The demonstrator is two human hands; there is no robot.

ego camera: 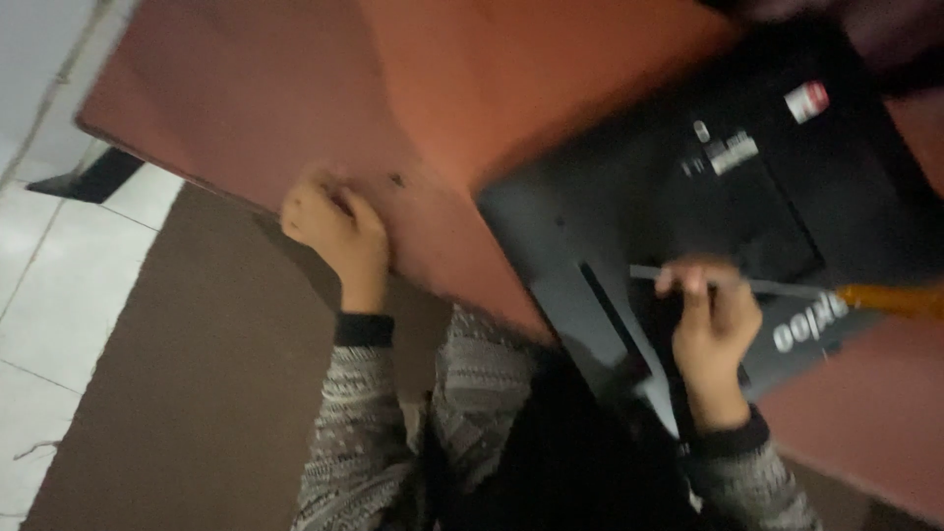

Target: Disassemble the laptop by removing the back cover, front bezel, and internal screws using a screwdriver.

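Note:
A black flat monitor [708,187] lies back side up on a reddish-brown table [324,88]. My right hand [710,324] rests on the monitor's back and grips the grey shaft of a screwdriver [767,287], whose orange handle sticks out to the right. My left hand [332,224] sits at the table's near edge with its fingers curled; whether anything small is under them is not visible. Both my sleeves are grey patterned knit. The frame is blurred.
Brown floor covering [187,393] lies below the table edge, with white floor tiles [59,285] to the left. A dark object [88,177] sits on the tiles near the table corner. A white-and-red sticker [806,100] marks the monitor's back.

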